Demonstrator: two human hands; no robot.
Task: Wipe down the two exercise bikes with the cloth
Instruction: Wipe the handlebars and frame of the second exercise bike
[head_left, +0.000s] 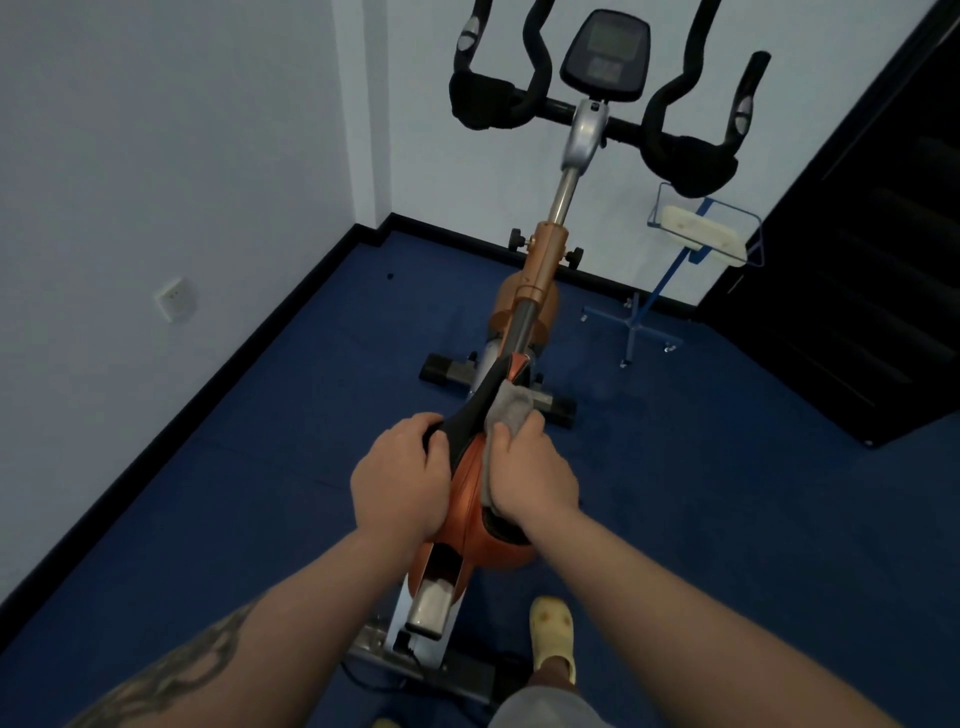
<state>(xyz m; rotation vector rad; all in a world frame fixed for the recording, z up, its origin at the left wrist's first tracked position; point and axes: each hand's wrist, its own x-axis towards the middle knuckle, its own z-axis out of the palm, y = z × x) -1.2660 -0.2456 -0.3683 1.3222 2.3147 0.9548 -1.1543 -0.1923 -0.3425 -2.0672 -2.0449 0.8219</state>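
Cloth (506, 408), a grey rag, sits bunched under your right hand (530, 470), whose grip is curled round it and pressing it against the right flank of the saddle (470, 421) on the orange exercise bike (540, 265). Your left hand (400, 478) clamps the opposite edge of that saddle, steadying it, so the seat lies squeezed between your two grips. Just below and behind your right grip the orange seat housing (498, 551) shows, and beyond both grips the frame runs forward to the handlebars (670, 119) and the console (605, 54).

You appear to be early in the job: only the saddle is under the rag at this moment, and whether the handlebars, console, post or base have been wiped cannot be told from their look. Only one bike is in sight, so the second one most likely awaits you elsewhere in the room.
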